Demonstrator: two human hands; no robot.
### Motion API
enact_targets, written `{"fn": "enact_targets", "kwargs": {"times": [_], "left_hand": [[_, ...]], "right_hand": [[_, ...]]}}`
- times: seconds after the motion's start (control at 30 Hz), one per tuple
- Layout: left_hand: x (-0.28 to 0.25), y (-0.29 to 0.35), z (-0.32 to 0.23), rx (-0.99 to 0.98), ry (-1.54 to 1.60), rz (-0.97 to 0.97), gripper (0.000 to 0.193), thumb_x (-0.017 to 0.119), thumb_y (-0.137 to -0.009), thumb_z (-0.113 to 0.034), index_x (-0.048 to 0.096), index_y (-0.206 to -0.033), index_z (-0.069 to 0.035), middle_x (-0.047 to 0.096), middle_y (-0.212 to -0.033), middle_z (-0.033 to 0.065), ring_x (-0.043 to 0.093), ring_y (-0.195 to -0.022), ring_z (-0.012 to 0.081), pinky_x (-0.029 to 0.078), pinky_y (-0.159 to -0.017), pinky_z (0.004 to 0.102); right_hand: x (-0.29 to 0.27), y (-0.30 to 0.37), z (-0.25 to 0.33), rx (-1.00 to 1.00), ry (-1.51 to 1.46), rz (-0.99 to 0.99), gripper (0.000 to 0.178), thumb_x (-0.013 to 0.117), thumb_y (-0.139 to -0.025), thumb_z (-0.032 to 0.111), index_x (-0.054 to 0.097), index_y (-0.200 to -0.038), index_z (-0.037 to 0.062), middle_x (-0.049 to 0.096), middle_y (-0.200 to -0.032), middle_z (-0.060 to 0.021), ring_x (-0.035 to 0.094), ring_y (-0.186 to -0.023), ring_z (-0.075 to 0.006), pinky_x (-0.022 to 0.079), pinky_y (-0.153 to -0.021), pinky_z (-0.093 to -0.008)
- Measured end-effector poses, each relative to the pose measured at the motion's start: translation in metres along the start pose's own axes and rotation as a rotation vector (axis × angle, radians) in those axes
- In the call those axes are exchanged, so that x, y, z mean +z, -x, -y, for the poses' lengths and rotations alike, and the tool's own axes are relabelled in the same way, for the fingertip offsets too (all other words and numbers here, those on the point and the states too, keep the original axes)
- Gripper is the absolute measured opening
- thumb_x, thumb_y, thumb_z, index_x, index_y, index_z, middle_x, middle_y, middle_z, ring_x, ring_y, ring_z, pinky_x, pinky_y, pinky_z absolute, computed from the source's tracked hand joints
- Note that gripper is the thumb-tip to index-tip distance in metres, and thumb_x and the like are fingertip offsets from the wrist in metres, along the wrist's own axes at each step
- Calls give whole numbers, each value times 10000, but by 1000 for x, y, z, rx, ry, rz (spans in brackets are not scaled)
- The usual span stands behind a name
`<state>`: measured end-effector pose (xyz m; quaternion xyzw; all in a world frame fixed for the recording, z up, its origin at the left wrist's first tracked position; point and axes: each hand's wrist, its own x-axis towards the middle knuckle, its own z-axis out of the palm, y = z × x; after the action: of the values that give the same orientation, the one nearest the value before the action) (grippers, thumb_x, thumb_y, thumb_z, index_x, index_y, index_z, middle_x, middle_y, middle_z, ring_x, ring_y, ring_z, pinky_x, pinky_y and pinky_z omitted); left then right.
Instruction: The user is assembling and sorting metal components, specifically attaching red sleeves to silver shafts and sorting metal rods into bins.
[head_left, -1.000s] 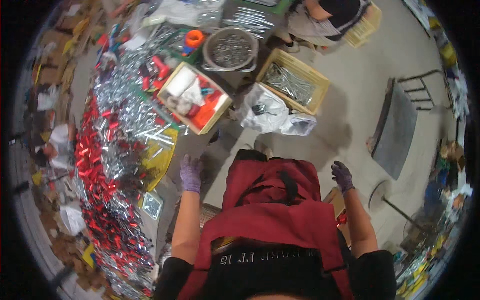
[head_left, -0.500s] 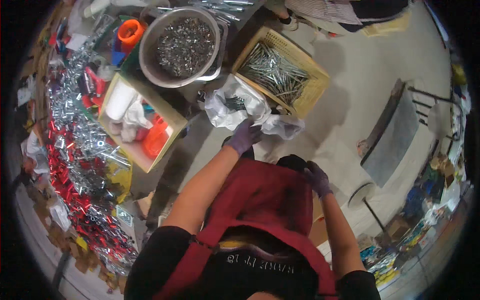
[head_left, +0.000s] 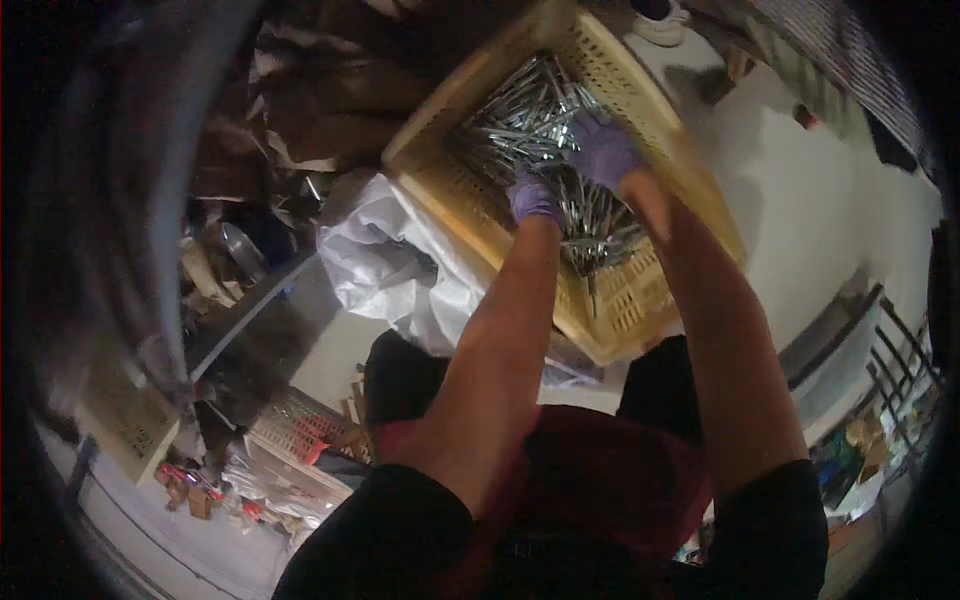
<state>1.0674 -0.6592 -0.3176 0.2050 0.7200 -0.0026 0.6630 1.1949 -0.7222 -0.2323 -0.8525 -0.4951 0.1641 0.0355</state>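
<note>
A yellow plastic basket (head_left: 447, 205) with perforated walls stands in front of me, tilted in the view. It holds a heap of long, thin, shiny metal rods (head_left: 520, 115). Both my hands wear purple gloves and reach down inside it. My left hand (head_left: 535, 198) is at the heap's near side, its fingertips down among the rods, so its grip is hidden. Farther right and a little deeper, my right hand (head_left: 605, 152) lies over the rods with its fingers apart, slightly blurred. Left of the basket, touching its wall, is a crumpled white plastic sack (head_left: 385, 255).
Dark brown sheeting (head_left: 330, 95) hangs at the upper left. A smaller yellow crate (head_left: 130, 420) and a light-coloured basket (head_left: 295, 425) are at the lower left. A grey bench (head_left: 840, 345) stands at the right. A shoe (head_left: 660, 25) shows beyond the basket.
My view has shifted and come closer to the basket. Both hands have moved from near my lap and the white sack into the rods.
</note>
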Motion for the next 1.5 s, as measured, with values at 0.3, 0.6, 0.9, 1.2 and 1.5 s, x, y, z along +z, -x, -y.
{"fn": "enact_targets", "kwargs": {"times": [0.3,0.6,0.9,1.2,1.5], "left_hand": [[36,0,23,-7,-308,-297,829,238,-816,-638,546,-999,110,573,-1003,231,554,-891,341,400,-807,371],[36,-21,28,-109,-20,-421,854,241,-801,-654,508,-1058,115,569,-1024,209,518,-992,316,373,-851,349],[42,10,30,224,-552,-396,835,259,-806,-625,451,-1102,131,502,-1054,319,468,-1028,427,385,-858,429],[15,-35,25,284,513,15,443,453,-809,-471,576,-971,-78,556,-746,93,537,-688,208,431,-603,356],[28,31,-16,251,724,123,336,502,-790,-364,554,-988,-97,583,-902,96,539,-809,252,447,-739,390]], "right_hand": [[33,-150,-24,-158,14,184,338,514,-744,237,552,-989,8,539,-1034,-188,509,-977,-313,400,-857,-406],[48,-130,-6,-219,-26,-245,406,555,-739,335,549,-1010,33,545,-1033,-168,511,-986,-300,381,-873,-415],[66,-140,-22,-200,260,-3,429,536,-731,368,546,-1036,66,532,-1078,-145,500,-1016,-289,368,-874,-414],[102,-150,-16,-109,-10,-91,432,482,-760,312,479,-1134,96,477,-1174,-149,496,-1039,-301,382,-854,-442],[84,-159,-12,-136,162,212,284,465,-766,182,580,-1005,79,468,-1183,-158,525,-1000,-298,435,-805,-412]]}}
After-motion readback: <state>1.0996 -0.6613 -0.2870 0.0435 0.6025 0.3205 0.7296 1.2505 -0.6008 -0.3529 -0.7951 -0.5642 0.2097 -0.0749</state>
